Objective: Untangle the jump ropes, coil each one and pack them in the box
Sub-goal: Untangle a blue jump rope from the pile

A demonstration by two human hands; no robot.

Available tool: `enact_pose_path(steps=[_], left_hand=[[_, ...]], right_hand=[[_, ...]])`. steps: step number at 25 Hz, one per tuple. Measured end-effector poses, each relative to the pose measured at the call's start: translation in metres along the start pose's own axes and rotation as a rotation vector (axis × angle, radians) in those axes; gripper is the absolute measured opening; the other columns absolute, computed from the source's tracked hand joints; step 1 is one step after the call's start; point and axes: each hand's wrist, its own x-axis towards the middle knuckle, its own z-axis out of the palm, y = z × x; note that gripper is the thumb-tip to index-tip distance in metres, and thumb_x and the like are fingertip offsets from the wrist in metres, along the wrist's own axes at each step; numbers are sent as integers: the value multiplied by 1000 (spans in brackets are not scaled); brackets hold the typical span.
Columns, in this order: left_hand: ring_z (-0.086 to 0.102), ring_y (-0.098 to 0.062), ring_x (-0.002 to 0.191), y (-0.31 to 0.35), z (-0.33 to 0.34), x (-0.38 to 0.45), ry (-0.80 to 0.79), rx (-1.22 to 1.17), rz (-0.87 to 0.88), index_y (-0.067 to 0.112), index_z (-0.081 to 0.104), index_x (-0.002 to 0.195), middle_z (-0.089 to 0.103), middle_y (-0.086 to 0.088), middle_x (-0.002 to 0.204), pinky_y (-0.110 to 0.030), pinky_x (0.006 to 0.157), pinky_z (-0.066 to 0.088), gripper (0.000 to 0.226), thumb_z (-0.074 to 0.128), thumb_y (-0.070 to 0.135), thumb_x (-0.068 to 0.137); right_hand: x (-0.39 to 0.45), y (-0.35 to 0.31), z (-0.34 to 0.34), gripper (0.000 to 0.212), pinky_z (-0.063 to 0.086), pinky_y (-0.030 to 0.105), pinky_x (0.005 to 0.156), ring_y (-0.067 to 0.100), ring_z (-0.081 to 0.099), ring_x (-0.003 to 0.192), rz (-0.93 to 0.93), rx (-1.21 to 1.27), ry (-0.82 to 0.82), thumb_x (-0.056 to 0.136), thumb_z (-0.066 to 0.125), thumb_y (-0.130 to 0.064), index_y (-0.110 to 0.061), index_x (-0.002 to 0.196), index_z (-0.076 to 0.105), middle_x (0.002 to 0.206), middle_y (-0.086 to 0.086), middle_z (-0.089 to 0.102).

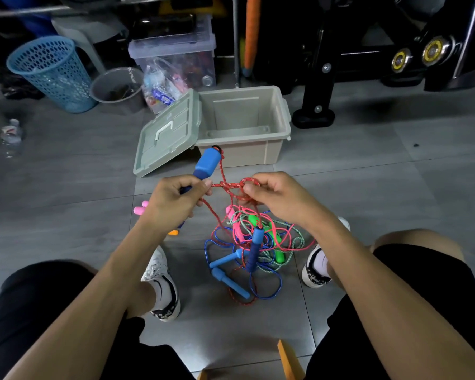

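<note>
Left hand (176, 197) grips a blue foam handle (206, 163); right hand (274, 198) pinches a knotted loop of braided red rope (249, 182). The tangled ropes (254, 248) lie on grey tiles between the shoes. Beige plastic box (274, 149) stands open beyond, lid (166, 135) leaning alongside. Blue mesh basket (51, 72) far left.

Open box (244, 124) stands unobstructed ahead; tangled ropes (254, 248) crowd floor between shoes.

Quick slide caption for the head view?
Left hand grips blue handle, right hand picks red rope knot; box open.
</note>
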Motion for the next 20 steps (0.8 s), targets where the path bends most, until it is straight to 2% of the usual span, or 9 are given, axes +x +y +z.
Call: enact_pose_path(steps=[2, 4, 7, 9, 12, 17, 20], left_hand=[[56, 1, 53, 0, 0, 1, 20, -5, -48, 20, 71, 76, 65, 18, 63, -20, 48, 49, 21, 63, 32, 92], [60, -2, 60, 4, 0, 0, 4, -60, -67, 19, 73, 79, 68, 15, 69, -21, 50, 51, 21, 63, 32, 92], [59, -2, 57, 14, 0, -4, -36, -136, -26, 17, 72, 78, 69, 12, 68, -18, 48, 49, 20, 64, 30, 91], [56, 0, 52, 20, 0, -8, -64, -147, 22, 18, 72, 77, 68, 13, 64, -15, 45, 45, 19, 64, 27, 91], [56, 1, 53, 24, 0, -10, -88, -108, 65, 19, 72, 77, 67, 15, 64, -15, 45, 44, 18, 64, 25, 91], [53, 3, 49, 20, 0, -9, -81, -45, 63, 16, 74, 79, 61, 16, 58, -14, 44, 42, 21, 65, 32, 90], [52, 3, 45, 20, 3, -9, -110, -70, 53, 27, 73, 72, 58, 17, 53, -12, 42, 40, 21, 64, 34, 90]], right_hand=[[-2, -7, -3, 12, 56, 38, 77, 21, 71, 75, -16, 109, 4, 90, 62, -31, -32, 82, 72, 80, 4, 75], [-2, -12, -4, 3, 54, 34, 66, 20, 67, 63, -54, 152, 18, 85, 67, -29, -30, 85, 70, 75, 6, 73], [-3, -18, -5, 21, 53, 32, 60, 20, 63, 55, -104, 165, 53, 85, 69, -19, -32, 102, 68, 73, 9, 72], [-3, -22, -3, 22, 51, 27, 58, 17, 62, 53, -131, 124, 52, 89, 67, -12, -29, 103, 67, 71, 7, 72], [-3, -26, 2, 17, 50, 20, 53, 7, 65, 54, -126, 68, 74, 94, 61, -6, -23, 94, 65, 66, -3, 70], [-3, -29, 4, 13, 50, 27, 53, 12, 70, 65, -124, -34, 79, 98, 56, -14, -18, 93, 66, 72, 1, 68], [-3, -30, 5, 17, 50, 28, 54, 11, 70, 65, -130, -37, 76, 101, 50, -14, -13, 93, 66, 69, -4, 61]])
